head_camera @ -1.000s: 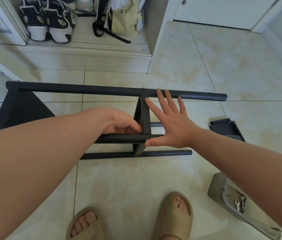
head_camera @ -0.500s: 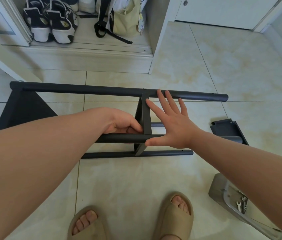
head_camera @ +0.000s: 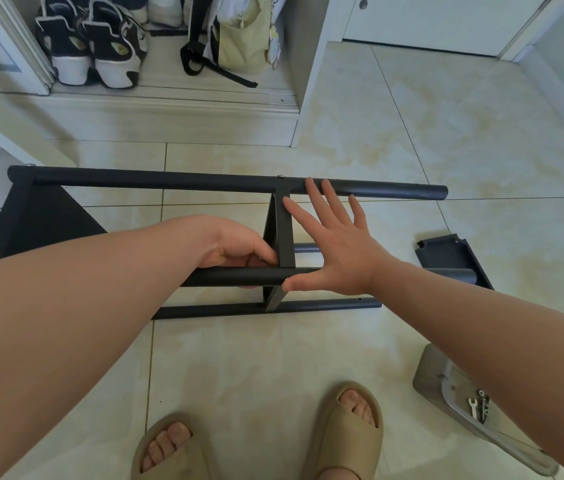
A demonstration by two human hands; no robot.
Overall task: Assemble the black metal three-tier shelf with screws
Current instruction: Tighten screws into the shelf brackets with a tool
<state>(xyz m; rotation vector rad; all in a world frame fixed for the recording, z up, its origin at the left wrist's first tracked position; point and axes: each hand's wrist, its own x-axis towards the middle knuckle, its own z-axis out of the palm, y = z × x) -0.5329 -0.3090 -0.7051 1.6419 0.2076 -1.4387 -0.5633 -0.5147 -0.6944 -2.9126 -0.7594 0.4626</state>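
Starting at the bottom of the frame, two tan slippers [head_camera: 259, 441] stand on the tile, and at lower right a grey tray [head_camera: 436, 382] has what I take for a small wrench and screws [head_camera: 479, 407] in it, partly behind the right forearm. Mid-frame is the shelf frame [head_camera: 204, 183], lying on its side, with its long tubes running left to right across the picture. The middle shelf panel [head_camera: 285, 237] stands edge-on between the near tube [head_camera: 239, 276] and the far one. My left hand [head_camera: 239, 249] is just left of that panel, fingers curled closed around the near tube, though I can't see the fingertips properly. My right hand [head_camera: 329, 251] is just right of it, flat and spread wide, gripping nothing, thumb on the near tube and fingertips reaching the far tube. So the joint sits right between both hands, left slightly closer. The last loose panel [head_camera: 446, 258] lies at centre right, nearest the right hand; I'd guess that goes on next. Shoes [head_camera: 90, 46] sit in the upper left.
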